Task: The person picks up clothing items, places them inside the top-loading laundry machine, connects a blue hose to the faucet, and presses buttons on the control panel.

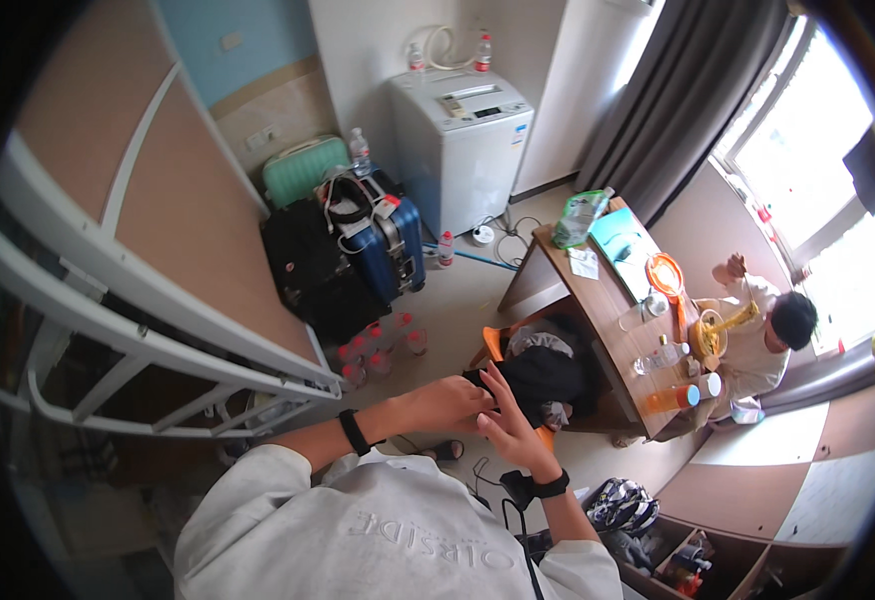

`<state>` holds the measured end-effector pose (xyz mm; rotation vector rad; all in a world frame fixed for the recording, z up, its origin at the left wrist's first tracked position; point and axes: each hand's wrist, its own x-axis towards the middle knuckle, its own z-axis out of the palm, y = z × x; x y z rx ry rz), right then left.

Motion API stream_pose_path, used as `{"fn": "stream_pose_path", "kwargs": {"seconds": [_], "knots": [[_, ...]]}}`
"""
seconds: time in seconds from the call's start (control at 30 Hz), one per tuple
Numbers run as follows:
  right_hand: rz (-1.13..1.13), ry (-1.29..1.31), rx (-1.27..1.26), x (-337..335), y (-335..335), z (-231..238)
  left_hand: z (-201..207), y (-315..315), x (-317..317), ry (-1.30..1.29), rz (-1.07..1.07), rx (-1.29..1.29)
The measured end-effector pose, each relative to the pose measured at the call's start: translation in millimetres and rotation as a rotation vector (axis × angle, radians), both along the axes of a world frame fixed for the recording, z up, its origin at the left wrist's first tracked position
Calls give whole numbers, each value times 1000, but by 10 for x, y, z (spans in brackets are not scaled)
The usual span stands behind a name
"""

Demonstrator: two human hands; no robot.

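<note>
Both my hands are raised in front of my chest, close together, each wrist wearing a black band. My left hand [443, 405] comes in from the left with its fingers bent, their tips against or just beside the other hand; whether anything is in them is hidden. My right hand [520, 432] is open, its fingers stretched upward and the thumb apart, with nothing in it. Beyond them, a chair with orange edges [495, 343] bears dark clothing [548, 375]. A black cable [528, 540] hangs down along my white shirt [358, 535].
A wooden table [588, 290] at the right holds bottles and an orange-rimmed container [665, 273]; another person [758, 330] sits behind it. Suitcases [383, 245] and a washing machine [463, 150] stand ahead. Bottles [383, 340] crowd the floor beside a white metal bed frame [138, 340].
</note>
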<state>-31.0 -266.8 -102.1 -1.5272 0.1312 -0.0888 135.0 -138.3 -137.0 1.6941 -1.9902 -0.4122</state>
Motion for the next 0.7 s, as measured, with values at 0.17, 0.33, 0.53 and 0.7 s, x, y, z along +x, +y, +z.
{"fn": "stream_pose_path", "kwargs": {"seconds": [0.17,0.33,0.53,0.7], "knots": [[100,-128,218,211,388,-28,-18,624,-199,108,143,-182],[96,-32,572,220,1064,222,25,1355,-330,48,311,-451],[424,-26,29,220,1574,623,299,2039,-540,158,387,-531],[725,-53,-178,336,1954,935,359,2417,-635,499,378,-340]]}}
